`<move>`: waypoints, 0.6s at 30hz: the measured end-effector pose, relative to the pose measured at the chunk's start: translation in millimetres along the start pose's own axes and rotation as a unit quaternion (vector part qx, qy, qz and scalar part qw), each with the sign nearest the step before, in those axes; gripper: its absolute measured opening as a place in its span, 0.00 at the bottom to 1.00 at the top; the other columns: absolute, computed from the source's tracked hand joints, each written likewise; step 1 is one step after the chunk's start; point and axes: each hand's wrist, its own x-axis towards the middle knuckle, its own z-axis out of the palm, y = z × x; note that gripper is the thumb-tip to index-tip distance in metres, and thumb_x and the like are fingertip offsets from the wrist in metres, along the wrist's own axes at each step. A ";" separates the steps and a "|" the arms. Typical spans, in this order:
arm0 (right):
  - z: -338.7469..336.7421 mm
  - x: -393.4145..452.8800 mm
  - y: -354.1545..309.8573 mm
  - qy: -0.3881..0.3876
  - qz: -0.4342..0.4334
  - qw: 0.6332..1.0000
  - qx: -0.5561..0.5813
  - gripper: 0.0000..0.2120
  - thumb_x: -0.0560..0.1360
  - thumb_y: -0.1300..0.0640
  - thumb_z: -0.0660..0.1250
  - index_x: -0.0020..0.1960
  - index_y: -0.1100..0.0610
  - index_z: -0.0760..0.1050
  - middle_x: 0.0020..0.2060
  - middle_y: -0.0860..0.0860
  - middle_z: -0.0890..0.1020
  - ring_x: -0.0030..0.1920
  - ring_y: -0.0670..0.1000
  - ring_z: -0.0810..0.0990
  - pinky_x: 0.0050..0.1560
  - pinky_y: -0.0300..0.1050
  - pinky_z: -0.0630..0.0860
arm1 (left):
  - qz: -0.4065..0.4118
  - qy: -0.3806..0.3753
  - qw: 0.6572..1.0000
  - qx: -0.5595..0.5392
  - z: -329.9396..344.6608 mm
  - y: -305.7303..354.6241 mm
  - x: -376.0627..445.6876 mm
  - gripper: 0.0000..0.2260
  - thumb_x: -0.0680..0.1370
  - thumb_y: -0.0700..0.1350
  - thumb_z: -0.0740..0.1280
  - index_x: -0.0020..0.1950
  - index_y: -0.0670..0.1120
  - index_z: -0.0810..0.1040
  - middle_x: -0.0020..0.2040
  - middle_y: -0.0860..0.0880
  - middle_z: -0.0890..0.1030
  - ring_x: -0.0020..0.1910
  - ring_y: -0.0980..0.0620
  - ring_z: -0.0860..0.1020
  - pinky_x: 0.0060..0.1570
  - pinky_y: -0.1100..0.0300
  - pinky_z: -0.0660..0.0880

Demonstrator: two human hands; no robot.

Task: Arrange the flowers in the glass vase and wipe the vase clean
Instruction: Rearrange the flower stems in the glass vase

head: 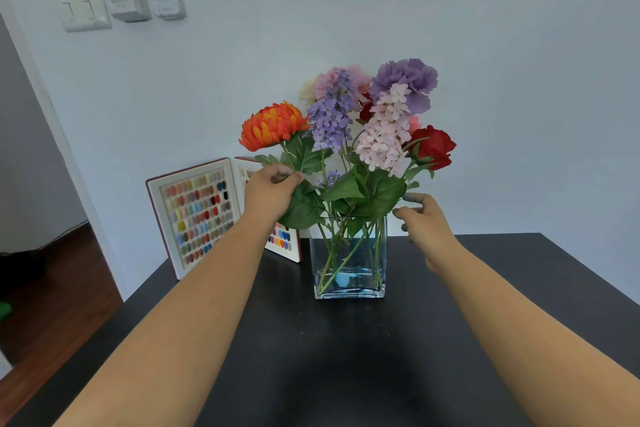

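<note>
The glass vase [349, 260] stands mid-worktop [485, 288], holding the flowers [363, 121]. The left hand [268, 192] pinches the orange bloom's stem [289, 156] with closed fingers; the right hand [424, 224] hovers just beside the leaves, fingers spread.

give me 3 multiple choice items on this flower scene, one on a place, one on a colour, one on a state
1. Where does the open sample book stand?
A. behind and left of the glass vase
B. in front of the vase
C. on the floor

2. What colour is the bloom just above the left hand?
A. white
B. blue
C. orange

3. How is the right hand?
A. closed on a cloth
B. open, fingers spread beside the leaves
C. flat on the table

Key: 1 A, the book leans by the wall past the glass vase. 2 C, the orange flower rises over that hand, which pinches at its stem. 3 B, it holds nothing.
</note>
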 end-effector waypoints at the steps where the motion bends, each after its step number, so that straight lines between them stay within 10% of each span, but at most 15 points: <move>1: 0.1 0.2 0.3 0.001 0.000 1.000 0.001 0.18 0.75 0.57 0.65 0.64 0.50 0.68 0.48 0.51 0.76 0.48 0.50 0.76 0.50 0.50 0.72 | 0.002 0.004 1.000 -0.007 1.5 -1.3 -1.0 0.05 0.71 0.46 0.75 0.38 0.53 0.81 0.36 0.52 0.82 0.39 0.50 0.80 0.49 0.44 0.80; 14: 0.3 -5.0 5.5 -0.003 0.011 1.000 0.002 0.16 0.76 0.57 0.65 0.63 0.49 0.69 0.49 0.52 0.76 0.48 0.52 0.76 0.50 0.49 0.72 | -0.076 -0.062 0.995 0.004 -0.4 -4.2 -3.8 0.08 0.71 0.54 0.73 0.45 0.51 0.84 0.46 0.49 0.86 0.47 0.48 0.84 0.51 0.51 0.81; 18: 1.5 -6.7 6.7 -0.002 0.013 1.000 0.001 0.16 0.76 0.57 0.65 0.63 0.50 0.69 0.48 0.52 0.76 0.47 0.52 0.75 0.48 0.49 0.72 | -0.111 -0.085 0.989 -0.038 -10.3 0.0 -0.5 0.05 0.76 0.50 0.71 0.45 0.50 0.83 0.45 0.52 0.85 0.43 0.55 0.83 0.33 0.69 0.77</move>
